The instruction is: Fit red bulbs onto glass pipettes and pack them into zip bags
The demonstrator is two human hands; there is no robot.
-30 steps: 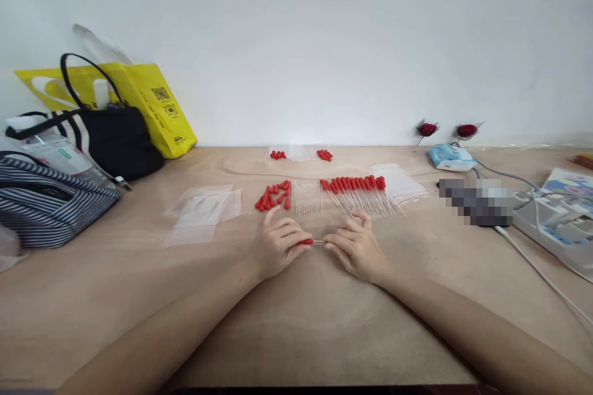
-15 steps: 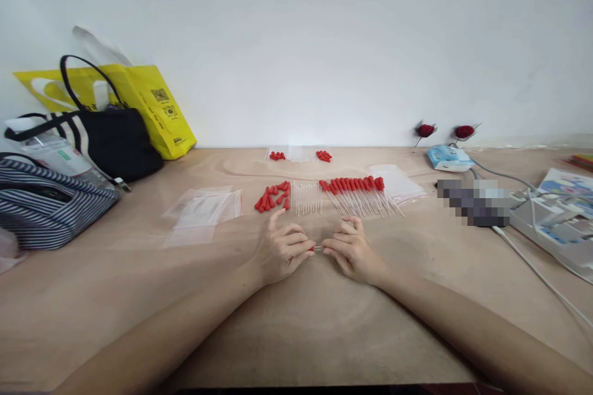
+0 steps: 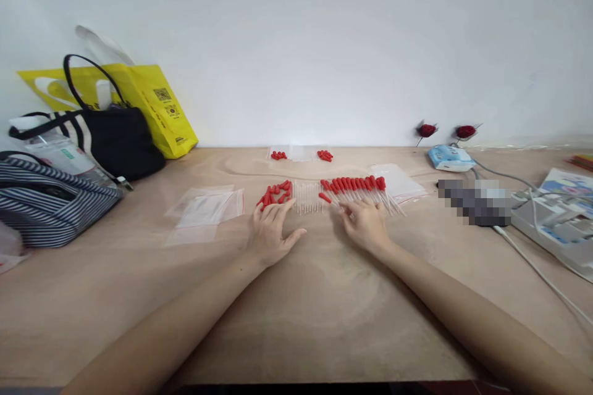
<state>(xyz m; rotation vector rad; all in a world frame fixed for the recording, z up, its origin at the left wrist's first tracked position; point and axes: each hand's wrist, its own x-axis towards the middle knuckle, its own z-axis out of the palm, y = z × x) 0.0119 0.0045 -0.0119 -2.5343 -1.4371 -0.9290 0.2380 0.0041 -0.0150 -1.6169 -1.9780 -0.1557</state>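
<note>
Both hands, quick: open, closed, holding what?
Left hand: open, at the loose, rounded red bulbs.
Right hand: closed on a thin clear tube with red bulb end.

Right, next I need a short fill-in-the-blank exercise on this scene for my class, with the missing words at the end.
1. The right hand holds a dropper whose bulb is coloured ____.
2. Near the left hand, the loose bulbs lie to the ____ of the row of bare tubes.
3. The tall shopping bag against the wall is ____.
4. At the back right, the dark red flowers number ____.

Missing words: red; left; yellow; two.
</note>
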